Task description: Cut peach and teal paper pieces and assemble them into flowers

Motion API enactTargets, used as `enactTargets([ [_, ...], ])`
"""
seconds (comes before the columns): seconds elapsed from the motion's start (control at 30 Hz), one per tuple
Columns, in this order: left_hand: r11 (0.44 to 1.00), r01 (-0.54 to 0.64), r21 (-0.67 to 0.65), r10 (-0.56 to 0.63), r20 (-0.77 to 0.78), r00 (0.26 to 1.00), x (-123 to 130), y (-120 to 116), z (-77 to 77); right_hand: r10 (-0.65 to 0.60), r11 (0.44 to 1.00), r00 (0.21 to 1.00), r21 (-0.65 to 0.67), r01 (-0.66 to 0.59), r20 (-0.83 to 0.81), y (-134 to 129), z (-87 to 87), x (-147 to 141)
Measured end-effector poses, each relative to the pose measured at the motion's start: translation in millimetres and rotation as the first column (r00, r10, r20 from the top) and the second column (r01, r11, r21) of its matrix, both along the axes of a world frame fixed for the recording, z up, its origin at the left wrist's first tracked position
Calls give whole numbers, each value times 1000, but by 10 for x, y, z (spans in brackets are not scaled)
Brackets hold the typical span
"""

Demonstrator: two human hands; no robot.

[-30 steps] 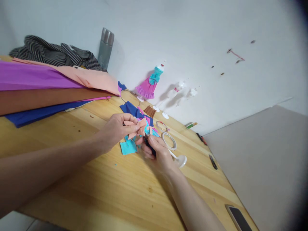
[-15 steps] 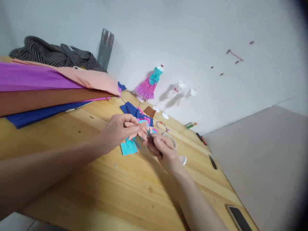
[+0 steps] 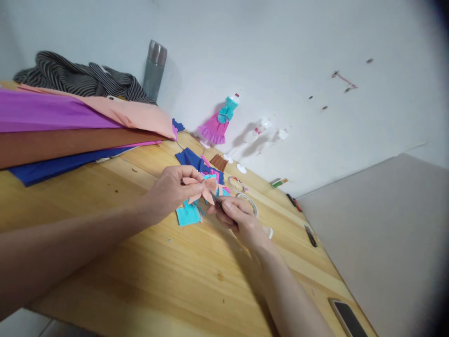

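My left hand (image 3: 178, 188) pinches a peach paper piece (image 3: 207, 195) with several petal-like points, held over the middle of the table. Dark scissors (image 3: 218, 201) are gripped in my right hand (image 3: 235, 213), their tips touching the lower right side of the peach paper. Below the paper, a turquoise piece (image 3: 188, 214) lies on the wood. Blue paper (image 3: 191, 159) and pink scraps lie just behind my hands. My right fingers partly hide the scissor handles.
Peach, purple, brown and blue sheets (image 3: 140, 117) lie at the left, near striped cloth (image 3: 87, 79) and a grey flask (image 3: 155, 70). A small doll form in a pink skirt (image 3: 213, 131) stands behind. Tape rolls (image 3: 247, 204), a cutter (image 3: 310, 236) and a phone (image 3: 347, 318) are rightward.
The scissor tips have moved slightly up and left onto the peach paper, whose petals are now spread differently. My left hand keeps its pinch.
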State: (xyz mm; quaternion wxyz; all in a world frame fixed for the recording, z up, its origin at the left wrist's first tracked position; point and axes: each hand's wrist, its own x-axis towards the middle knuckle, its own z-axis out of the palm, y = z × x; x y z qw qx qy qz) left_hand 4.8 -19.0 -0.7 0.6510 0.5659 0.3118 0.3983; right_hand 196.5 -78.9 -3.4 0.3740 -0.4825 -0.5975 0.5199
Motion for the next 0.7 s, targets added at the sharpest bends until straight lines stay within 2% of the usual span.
enactTargets([
  [0.27, 1000, 5, -29, -4, 48, 999, 7, -15, 0, -34, 997, 996, -77, 27, -82, 8, -22, -72],
  [0.43, 995, 95, -28, -91, 119, 989, 26, -24, -61, -97, 995, 989, -50, 92, -116, -15, -79, -184],
  [0.57, 1000, 28, -10, -27, 57, 998, 34, -24, -99, -161, 986, 979, -54, 156, -124, -30, -108, -282],
  [0.7, 998, -36, 52, 36, -7, 999, 28, -11, -107, -181, 982, 971, -84, 169, -156, -34, -145, -313],
])
